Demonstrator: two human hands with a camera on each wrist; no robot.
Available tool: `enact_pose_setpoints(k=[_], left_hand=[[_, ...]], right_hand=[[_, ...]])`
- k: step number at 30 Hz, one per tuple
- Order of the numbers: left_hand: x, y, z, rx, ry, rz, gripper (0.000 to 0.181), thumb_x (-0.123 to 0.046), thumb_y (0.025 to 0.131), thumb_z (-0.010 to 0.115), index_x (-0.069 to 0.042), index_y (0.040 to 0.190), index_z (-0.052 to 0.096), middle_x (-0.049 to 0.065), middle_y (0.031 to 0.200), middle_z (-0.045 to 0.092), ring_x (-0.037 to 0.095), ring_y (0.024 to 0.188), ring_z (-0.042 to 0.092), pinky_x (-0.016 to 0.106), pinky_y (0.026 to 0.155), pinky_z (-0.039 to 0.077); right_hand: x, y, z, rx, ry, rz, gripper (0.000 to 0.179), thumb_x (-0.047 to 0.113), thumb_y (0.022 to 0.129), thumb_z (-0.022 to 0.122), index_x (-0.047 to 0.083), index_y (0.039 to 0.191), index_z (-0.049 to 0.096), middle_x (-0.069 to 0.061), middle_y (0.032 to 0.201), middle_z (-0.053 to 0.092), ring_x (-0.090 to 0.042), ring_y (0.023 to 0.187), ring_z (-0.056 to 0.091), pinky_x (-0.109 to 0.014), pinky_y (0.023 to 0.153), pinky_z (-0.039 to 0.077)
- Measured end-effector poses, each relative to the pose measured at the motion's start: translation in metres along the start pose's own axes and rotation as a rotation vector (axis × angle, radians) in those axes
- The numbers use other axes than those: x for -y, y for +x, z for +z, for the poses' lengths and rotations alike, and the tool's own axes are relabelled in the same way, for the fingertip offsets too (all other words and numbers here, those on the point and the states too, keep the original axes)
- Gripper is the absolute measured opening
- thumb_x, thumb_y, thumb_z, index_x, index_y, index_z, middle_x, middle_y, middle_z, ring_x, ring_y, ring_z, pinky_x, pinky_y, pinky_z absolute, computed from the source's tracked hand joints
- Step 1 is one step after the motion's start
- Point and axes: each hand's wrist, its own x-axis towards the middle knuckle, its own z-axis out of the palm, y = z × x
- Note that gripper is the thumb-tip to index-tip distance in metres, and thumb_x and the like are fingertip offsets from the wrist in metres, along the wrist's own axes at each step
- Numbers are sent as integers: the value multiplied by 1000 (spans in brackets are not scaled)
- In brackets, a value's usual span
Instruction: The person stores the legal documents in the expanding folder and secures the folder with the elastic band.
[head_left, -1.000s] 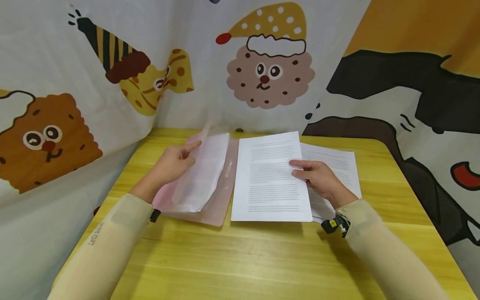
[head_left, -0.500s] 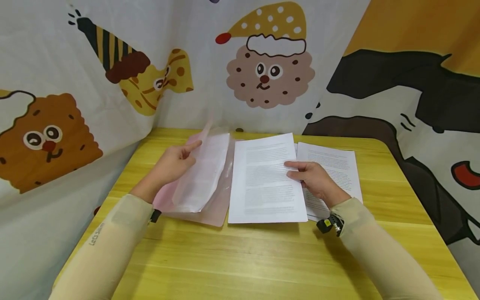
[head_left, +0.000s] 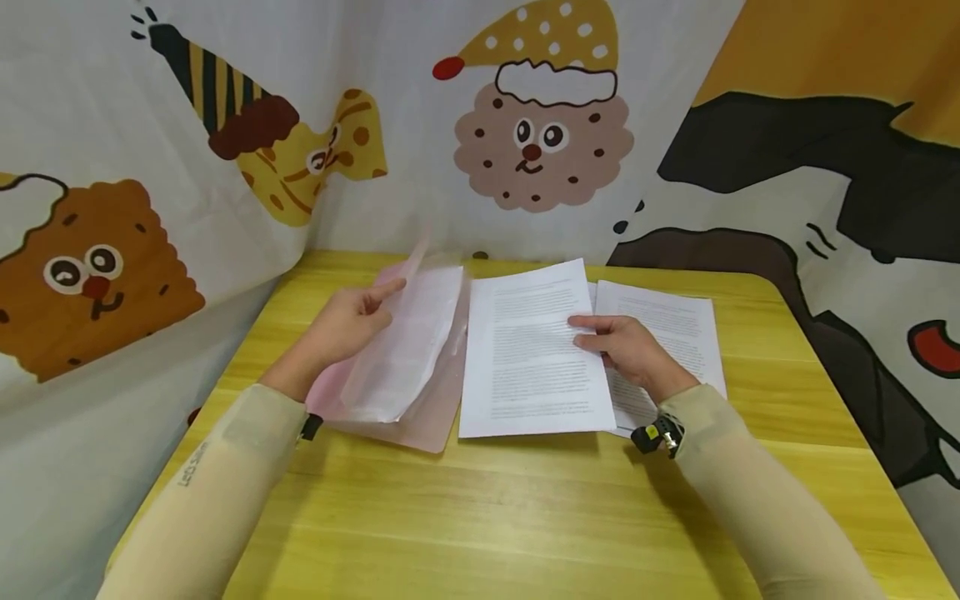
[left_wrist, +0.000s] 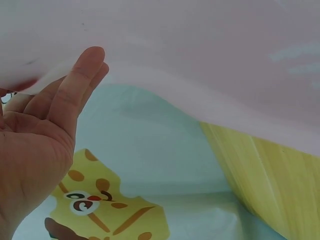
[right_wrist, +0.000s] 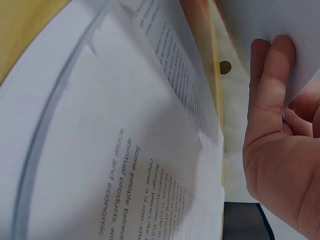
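On the left of the table lies a pink folder (head_left: 427, 429) with clear sleeves, opened like a book. My left hand (head_left: 348, 325) holds its raised front leaves near the left edge, index finger extended along them; in the left wrist view the fingers (left_wrist: 75, 95) lie against the pinkish cover (left_wrist: 200, 60), thumb hidden. My right hand (head_left: 628, 346) pinches a printed paper sheet (head_left: 528, 358) by its right edge, just right of the folder. The right wrist view shows fingers (right_wrist: 275, 85) behind that sheet's pale back.
More printed sheets (head_left: 667, 333) lie on the table to the right, partly under the held sheet and right hand. The wooden table (head_left: 480, 517) has its back edge against a cartoon-print curtain (head_left: 420, 50).
My right hand has carried the printed sheet slightly left, toward the folder, uncovering more of the sheets behind it. My left hand keeps its place on the folder.
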Motion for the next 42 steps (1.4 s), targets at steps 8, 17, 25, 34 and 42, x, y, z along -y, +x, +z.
enact_pose_setpoints(k=[8,17,25,34,42], left_hand=[[-1,2,1,-26,-9,30,54,-14,106,53,-19,160,52,-6,60,39,11,52,30,26,51,33],[0,7,2,-97,-20,54,54,-14,105,53,-16,159,53,-8,61,37,9,49,27,26,48,32],[-2,8,2,-167,-10,37,52,-13,104,55,-13,156,55,-1,67,42,10,48,32,26,48,35],[0,8,4,-179,12,47,53,-11,102,53,-8,155,57,-4,61,37,10,49,30,26,47,32],[-1,13,13,-161,10,70,54,-10,101,52,-9,155,57,-7,60,30,10,50,30,26,48,32]], right_hand=[[-1,-5,-3,-31,144,1,59,15,102,72,9,158,53,13,117,71,-4,87,72,-23,74,61],[-8,-40,26,-165,102,-87,55,22,105,69,13,158,55,-11,156,53,0,93,70,-20,77,60],[-13,-68,43,-274,73,-58,54,22,105,68,15,157,56,-15,159,55,0,97,71,-20,79,62],[-9,-82,60,-266,67,-78,50,18,104,68,11,153,60,-22,153,59,-1,87,73,-21,74,62],[-11,-74,72,-331,134,-104,48,20,104,69,14,152,62,-17,155,57,1,86,72,-18,74,61]])
